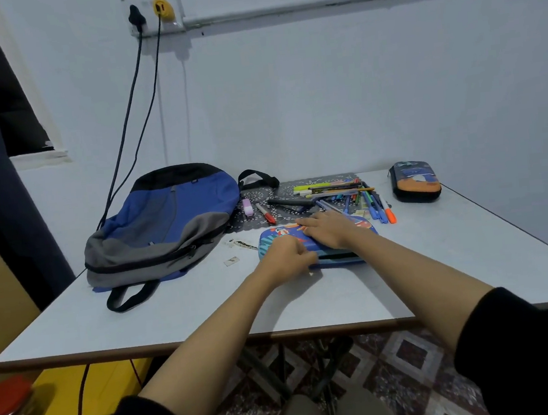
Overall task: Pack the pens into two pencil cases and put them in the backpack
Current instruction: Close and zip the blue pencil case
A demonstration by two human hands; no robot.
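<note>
Right hand (327, 232) flat, grip wide, on the blue pencil case (271, 241); left hand (286, 259) pinches its seven-o'clock edge; pens (337, 187) at twelve

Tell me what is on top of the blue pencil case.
The right hand lies flat on the lid of the blue pencil case; the left hand pinches at its front edge. The lid under the hands and the case's inside are hidden.

The backpack (167, 224) is blue, grey and black, the nearer pencil case (271, 241) blue with an orange, red and teal cartoon print, the far pencil case (416, 183) black with a blue and orange picture, and the mat (286, 188) dark with a white lacy pattern
</note>
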